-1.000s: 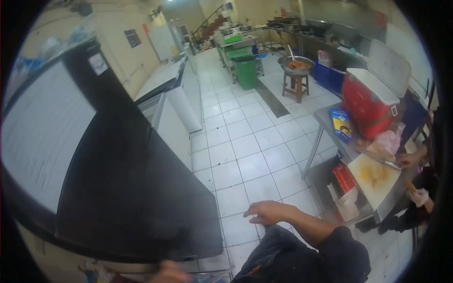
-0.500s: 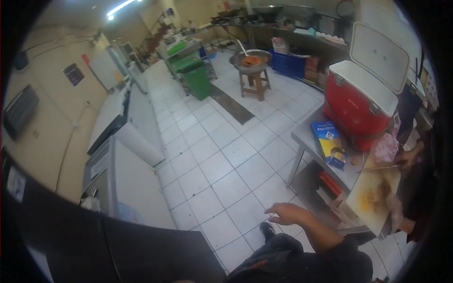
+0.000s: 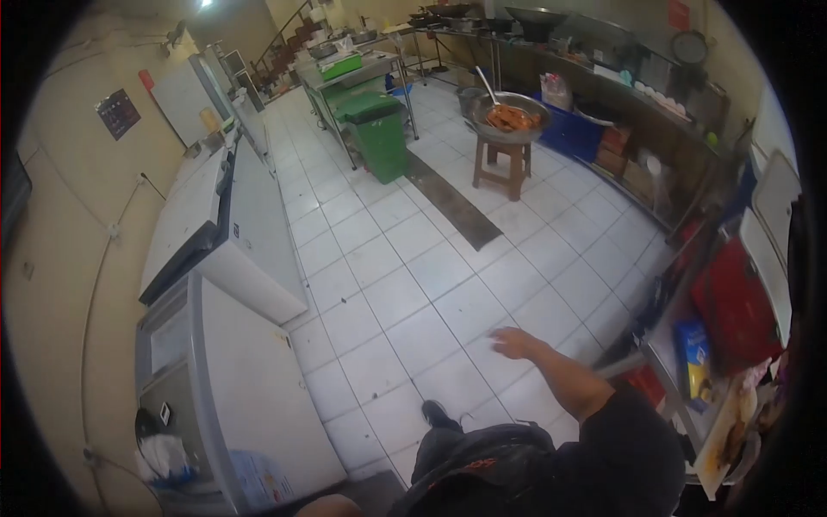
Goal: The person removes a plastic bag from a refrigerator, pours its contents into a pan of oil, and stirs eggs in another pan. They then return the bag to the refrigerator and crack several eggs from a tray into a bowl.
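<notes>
The white tiled floor (image 3: 405, 284) fills the middle of the view, and the right hand (image 3: 514, 342) hangs in the air over it at the end of an outstretched forearm. Its fingers are spread loosely and nothing is in it. It touches nothing.

Two white chest freezers stand along the left wall, the nearer one (image 3: 241, 388) well to the left of that hand and the farther one (image 3: 250, 224) beyond it.

The steel table (image 3: 662, 355) is the closest thing to the right hand. It stands to the hand's right, near but apart from it. On it sit a red cooler (image 3: 732, 310), a blue box (image 3: 694, 360) lying flat towards the table's near edge, and a stained cutting board (image 3: 722, 435) nearest the camera.

Far up the floor are a green bin (image 3: 379, 138) and a wooden stool (image 3: 504, 164) carrying a wide pan (image 3: 511, 116) of orange food.

The right hand is blurred, so single fingers are hard to separate. The cooler, the board and the table's far side are squeezed against the dark lens rim and partly cut off. Of the left hand (image 3: 323, 507) only a rounded sliver shows at the bottom edge, and I cannot tell whether it is open or closed.
</notes>
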`<state>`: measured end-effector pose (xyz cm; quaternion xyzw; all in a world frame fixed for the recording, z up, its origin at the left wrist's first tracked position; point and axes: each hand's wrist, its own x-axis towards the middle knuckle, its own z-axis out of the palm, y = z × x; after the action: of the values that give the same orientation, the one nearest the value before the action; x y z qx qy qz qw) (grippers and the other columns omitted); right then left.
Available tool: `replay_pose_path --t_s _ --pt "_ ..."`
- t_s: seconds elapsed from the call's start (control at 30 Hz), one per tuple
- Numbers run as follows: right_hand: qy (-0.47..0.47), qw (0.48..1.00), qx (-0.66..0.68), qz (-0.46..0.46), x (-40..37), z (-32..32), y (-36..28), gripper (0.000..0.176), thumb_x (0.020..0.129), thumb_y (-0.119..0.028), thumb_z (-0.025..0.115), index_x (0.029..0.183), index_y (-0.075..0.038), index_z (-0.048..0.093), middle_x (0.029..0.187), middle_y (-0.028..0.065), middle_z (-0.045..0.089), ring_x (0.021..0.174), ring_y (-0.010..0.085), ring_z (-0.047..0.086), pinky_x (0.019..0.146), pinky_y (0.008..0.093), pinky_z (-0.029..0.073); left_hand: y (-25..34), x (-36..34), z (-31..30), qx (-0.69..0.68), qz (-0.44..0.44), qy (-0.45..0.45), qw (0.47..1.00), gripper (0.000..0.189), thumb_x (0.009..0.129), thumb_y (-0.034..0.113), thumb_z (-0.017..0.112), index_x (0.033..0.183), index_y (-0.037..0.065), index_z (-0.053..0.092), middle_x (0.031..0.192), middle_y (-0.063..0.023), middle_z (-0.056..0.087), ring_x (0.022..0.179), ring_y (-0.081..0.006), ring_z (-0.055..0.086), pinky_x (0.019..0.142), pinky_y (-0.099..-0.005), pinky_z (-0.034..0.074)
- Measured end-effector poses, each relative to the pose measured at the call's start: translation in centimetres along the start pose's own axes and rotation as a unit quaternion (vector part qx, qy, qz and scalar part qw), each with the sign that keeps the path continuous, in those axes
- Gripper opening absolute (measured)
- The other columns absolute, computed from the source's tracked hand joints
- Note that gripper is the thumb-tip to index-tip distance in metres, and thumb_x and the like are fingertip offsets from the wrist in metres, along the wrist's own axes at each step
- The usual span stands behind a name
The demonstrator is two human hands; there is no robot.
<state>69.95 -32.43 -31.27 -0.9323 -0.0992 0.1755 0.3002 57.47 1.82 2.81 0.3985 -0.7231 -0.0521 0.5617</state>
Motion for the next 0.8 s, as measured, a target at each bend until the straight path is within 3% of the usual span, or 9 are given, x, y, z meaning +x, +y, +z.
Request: replay_pose_path --t_s 0.07,0.17,0.2,0.23,0.43,0.63,0.7,0.73,0.8 --pt "0.039 0.977 0.048 0.203 0.2 2.0 6.2 0.042 0.079 -0.03 0.051 0.113 -0.006 0.052 0.115 0.017 0.052 0.11 0.0319 0.046 0.093 0.0379 0.036 -1.0 -1.5 -6.4 -0.008 -0.01 -0.009 1.0 0.054 0.079 0.056 0.048 0.096 0.007 0.061 0.103 -0.0108 0.055 0.084 -0.0203 0.05 0.066 -0.035 0.031" --pt "-0.049 0.959 -0.087 0.266 -4.3 6.9 15.4 0.039 0.078 -0.033 0.046 0.1 -0.004 0.059 0.111 0.0189 0.054 0.106 0.0327 0.048 0.093 0.039 0.036 -3.8 -3.2 -15.6 -0.032 -0.016 -0.025 0.999 0.055 0.078 0.057 0.048 0.096 0.007 0.061 0.103 -0.0108 0.055 0.084 -0.0199 0.05 0.065 -0.0349 0.032" --pt "-0.19 0.947 -0.201 0.166 -5.7 9.6 18.9 0.035 0.077 -0.031 0.046 0.092 -0.003 0.062 0.102 0.0193 0.057 0.098 0.0335 0.053 0.087 0.0416 0.04 -5.2 -3.8 -18.5 -0.044 -0.018 -0.03 0.998 0.055 0.078 0.057 0.048 0.097 0.007 0.061 0.103 -0.0108 0.055 0.084 -0.0198 0.05 0.065 -0.0348 0.032" --pt "-0.141 0.931 -0.164 0.295 -7.6 13.1 19.6 0.036 0.077 -0.032 0.047 0.088 -0.003 0.064 0.096 0.0184 0.06 0.09 0.0338 0.056 0.08 0.0427 0.043 -6.8 -4.4 -21.4 -0.056 -0.017 -0.038 0.998 0.055 0.078 0.057 0.048 0.097 0.007 0.061 0.103 -0.0108 0.055 0.084 -0.0197 0.05 0.065 -0.0347 0.032" --pt "-0.275 0.878 -0.077 0.383 -2.3 12.9 12.9 0.036 0.075 -0.031 0.051 0.097 -0.006 0.06 0.101 0.0167 0.058 0.094 0.0324 0.054 0.081 0.0409 0.043 -16.8 -8.5 -39.0 -0.09 -0.02 -0.07 0.993 0.056 0.078 0.058 0.048 0.097 0.007 0.061 0.103 -0.0108 0.055 0.083 -0.0189 0.051 0.063 -0.0344 0.032" --pt "-0.129 0.945 -0.072 0.293 35.9 2.1 12.4 0.04 0.073 -0.028 0.054 0.108 -0.008 0.055 0.108 0.0166 0.055 0.103 0.0308 0.051 0.086 0.0393 0.041 -21.5 -10.8 -56.3 -0.046 -0.055 -0.053 0.996 0.057 0.077 0.058 0.049 0.097 0.007 0.061 0.103 -0.0108 0.055 0.082 -0.0181 0.051 0.062 -0.0341 0.033" --pt "0.021 0.978 -0.023 0.208 54.6 -5.0 5.6 0.043 0.073 -0.027 0.055 0.111 -0.008 0.054 0.111 0.0166 0.054 0.106 0.0303 0.049 0.088 0.0388 0.04 -22.5 -12.0 -61.8 -0.023 -0.056 -0.045 0.997 0.057 0.077 0.059 0.049 0.097 0.007 0.061 0.103 -0.0108 0.055 0.082 -0.0179 0.052 0.062 -0.034 0.033" --pt "0.089 0.989 0.002 0.118 63.6 -7.8 1.9 0.04 0.083 -0.032 0.045 0.115 -0.007 0.051 0.12 0.0164 0.048 0.113 0.0305 0.043 0.097 0.0363 0.033 -22.9 -12.8 -64.6 -0.009 -0.057 -0.041 0.997 0.057 0.077 0.059 0.049 0.097 0.007 0.061 0.102 -0.0108 0.055 0.082 -0.0177 0.052 0.062 -0.0339 0.033" --pt "0.091 0.991 0.098 0.006 78.6 -15.7 -8.9 0.039 0.084 -0.028 0.049 0.116 -0.006 0.05 0.115 0.0157 0.052 0.107 0.0265 0.049 0.092 0.0346 0.037 -23.8 -14.8 -70.3 0.025 -0.064 -0.032 0.997 0.058 0.076 0.059 0.049 0.097 0.007 0.061 0.102 -0.0108 0.055 0.081 -0.0175 0.052 0.061 -0.0338 0.033"
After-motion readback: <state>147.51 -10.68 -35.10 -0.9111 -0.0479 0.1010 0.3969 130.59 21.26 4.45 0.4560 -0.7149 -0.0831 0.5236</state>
